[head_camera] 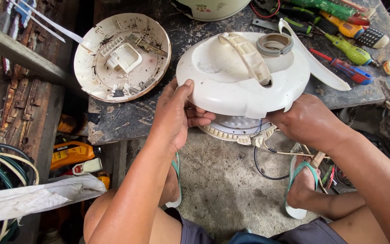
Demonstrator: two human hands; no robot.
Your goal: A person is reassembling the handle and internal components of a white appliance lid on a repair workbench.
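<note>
Two hands (244,117) grip one white lid (240,79) (four screwdrivers (348,49) nearby).

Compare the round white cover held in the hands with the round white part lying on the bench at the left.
The held cover shows its smooth domed outside, with a handle and a grey ring on top; the bench part lies hollow side up, showing ribs and clips. The held cover looks fairly clean; the bench part is speckled with dirt. The left hand and right hand grip the held cover at the bench edge; the bench part lies untouched. Both are round, off-white plastic.
</note>
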